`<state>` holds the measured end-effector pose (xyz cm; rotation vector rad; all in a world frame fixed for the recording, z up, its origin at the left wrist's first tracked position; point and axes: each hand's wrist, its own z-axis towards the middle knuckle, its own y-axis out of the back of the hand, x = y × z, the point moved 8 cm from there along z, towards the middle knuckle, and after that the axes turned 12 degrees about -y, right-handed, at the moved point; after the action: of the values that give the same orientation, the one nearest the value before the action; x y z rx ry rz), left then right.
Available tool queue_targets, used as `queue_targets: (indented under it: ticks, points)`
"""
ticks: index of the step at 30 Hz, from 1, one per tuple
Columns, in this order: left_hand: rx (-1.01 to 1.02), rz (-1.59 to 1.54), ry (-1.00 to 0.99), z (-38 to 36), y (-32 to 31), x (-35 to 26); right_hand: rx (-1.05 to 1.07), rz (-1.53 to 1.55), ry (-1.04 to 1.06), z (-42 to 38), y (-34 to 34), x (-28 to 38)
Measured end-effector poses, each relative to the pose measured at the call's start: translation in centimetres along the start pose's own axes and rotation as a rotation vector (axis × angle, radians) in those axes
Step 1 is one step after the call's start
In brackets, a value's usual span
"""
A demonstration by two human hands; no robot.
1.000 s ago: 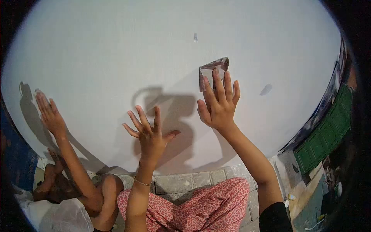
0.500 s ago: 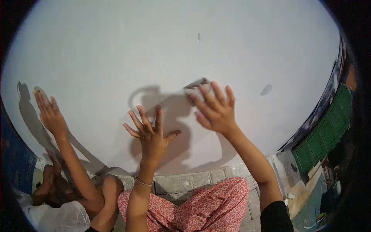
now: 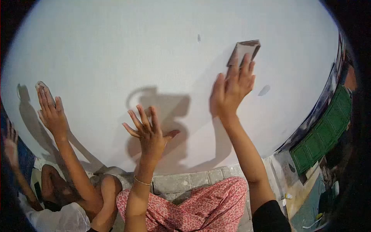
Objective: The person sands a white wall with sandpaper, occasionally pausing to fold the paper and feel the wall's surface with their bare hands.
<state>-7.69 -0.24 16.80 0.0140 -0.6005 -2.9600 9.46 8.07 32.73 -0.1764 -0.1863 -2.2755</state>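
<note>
My right hand [image 3: 234, 91] is raised against the white wall [image 3: 116, 46], its fingers pressing a folded piece of sandpaper [image 3: 245, 49] to the surface. The sandpaper has a pale outer face and darker edges, and sticks out beyond my fingertips. Lower and to the left, my left hand [image 3: 150, 137] holds nothing; its fingers are spread wide at the wall, and a bracelet circles that wrist. Dark shadows of my head and arms fall on the wall around it. A small grey patch [image 3: 264, 90] marks the wall right of my right hand.
At the left sits a co-worker, one hand [image 3: 52, 116] holding a pale piece [image 3: 40, 84] against the wall, the other hand [image 3: 11, 145] raised. Another small mark [image 3: 198, 38] shows higher up. Grey paving blocks [image 3: 174, 184] run along the wall's foot; a green panel [image 3: 322, 129] lies right.
My right hand has swept up and to the right with the sandpaper, its fingers now pointing upward. My left hand stays nearly still. The co-worker's other hand has come up at the far left.
</note>
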Motion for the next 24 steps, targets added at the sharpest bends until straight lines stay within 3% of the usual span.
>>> queue_targets:
  ticks: [2, 5, 7, 9, 11, 13, 14, 15, 17, 19, 21, 24]
  points:
    - [0.033, 0.005, 0.021, 0.0, 0.1, 0.0, 0.117, -0.046, 0.107, -2.5, -0.8, 2.1]
    - [0.003, -0.029, 0.016, 0.0, 0.1, 0.0, 0.366, -0.052, 0.739, -8.6, -2.8, 3.7]
    - [0.018, -0.029, 0.008, -0.1, 0.0, 0.2, 0.248, -0.138, 0.540, -5.9, -1.8, 2.1]
    - [0.039, -0.033, 0.007, -0.3, -0.2, 0.0, 0.084, -0.090, 0.152, -2.7, -0.2, -1.0]
    - [0.028, -0.013, -0.005, -0.2, -0.2, 0.0, -0.006, 0.035, 0.039, -3.5, 0.5, -1.2]
    - [0.024, -0.024, -0.001, -0.1, -0.2, 0.1, 0.260, -0.126, 0.360, -7.8, -1.5, 0.1]
    - [0.021, -0.033, 0.007, -0.2, -0.2, 0.1, 0.303, -0.122, 0.664, -10.5, -2.1, 0.5]
    - [0.022, -0.033, 0.005, -0.2, -0.2, 0.1, 0.303, -0.123, 0.662, -10.3, -1.8, -0.3]
    - [0.041, -0.003, 0.002, -0.1, -0.2, 0.1, 0.258, -0.077, 0.486, -8.2, -1.1, -2.5]
    - [0.028, -0.001, 0.003, -0.3, 0.0, 0.0, 0.084, -0.037, 0.026, -4.4, 1.0, -4.3]
    - [0.003, 0.004, -0.023, 0.1, 0.2, -0.2, -0.020, -0.025, -0.053, -5.3, 0.8, -3.9]
    - [0.012, -0.045, 0.025, -0.2, -0.1, 0.0, 0.388, -0.050, 0.711, -10.7, -1.5, 0.4]
